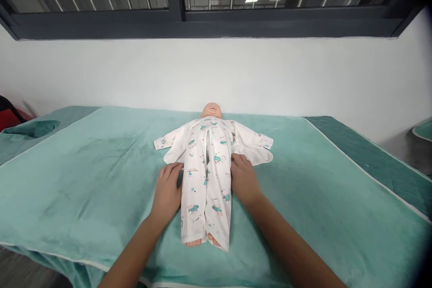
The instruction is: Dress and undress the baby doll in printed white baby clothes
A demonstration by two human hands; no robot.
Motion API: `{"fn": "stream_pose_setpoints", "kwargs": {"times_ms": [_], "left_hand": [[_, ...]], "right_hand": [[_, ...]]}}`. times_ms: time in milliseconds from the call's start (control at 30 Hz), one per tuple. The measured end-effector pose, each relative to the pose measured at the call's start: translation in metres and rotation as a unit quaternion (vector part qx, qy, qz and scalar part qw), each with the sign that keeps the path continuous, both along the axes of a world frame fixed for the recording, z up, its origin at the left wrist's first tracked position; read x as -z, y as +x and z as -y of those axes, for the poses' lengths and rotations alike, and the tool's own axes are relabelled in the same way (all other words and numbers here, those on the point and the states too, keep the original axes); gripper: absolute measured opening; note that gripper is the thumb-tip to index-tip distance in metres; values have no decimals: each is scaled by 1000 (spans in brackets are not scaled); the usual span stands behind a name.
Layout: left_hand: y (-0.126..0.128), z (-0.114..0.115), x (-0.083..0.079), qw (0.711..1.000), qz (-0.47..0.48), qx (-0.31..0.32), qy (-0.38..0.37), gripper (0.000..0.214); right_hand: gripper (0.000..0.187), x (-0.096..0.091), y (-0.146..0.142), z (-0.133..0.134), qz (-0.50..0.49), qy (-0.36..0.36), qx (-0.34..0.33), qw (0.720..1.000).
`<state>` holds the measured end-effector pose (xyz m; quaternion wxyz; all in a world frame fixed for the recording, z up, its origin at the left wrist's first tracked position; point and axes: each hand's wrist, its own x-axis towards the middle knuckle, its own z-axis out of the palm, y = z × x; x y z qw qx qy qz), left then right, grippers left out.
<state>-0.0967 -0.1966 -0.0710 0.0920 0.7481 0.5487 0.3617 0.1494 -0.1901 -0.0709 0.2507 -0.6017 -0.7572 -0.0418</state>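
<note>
A baby doll (211,110) lies face up in the middle of a teal blanket (101,166), head toward the wall. It wears a white romper (205,171) printed with small teal animals; its bare feet stick out at the near end. My left hand (167,189) rests flat on the blanket against the doll's left hip side, fingers stretched and touching the romper's edge. My right hand (243,177) lies on the other side, fingers flat along the romper's side seam. Neither hand holds anything.
The blanket covers a wide table against a white wall (303,76) below a dark-framed window (175,18). A bunched dark green cloth (33,128) lies at the far left. A darker green cover (371,157) shows along the right side.
</note>
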Motion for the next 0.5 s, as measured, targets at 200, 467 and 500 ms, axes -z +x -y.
{"fn": "stream_pose_setpoints", "kwargs": {"times_ms": [200,467,500], "left_hand": [[27,-45,-7,986,-160,7,44,23],[32,-60,-4,982,-184,-9,45,15],[31,-59,-3,982,-183,-4,43,15]], "right_hand": [[30,7,4,-8,-33,0,-37,999],[21,-1,2,-22,5,-2,20,1000],[20,-2,2,-21,6,-4,26,1000]]}}
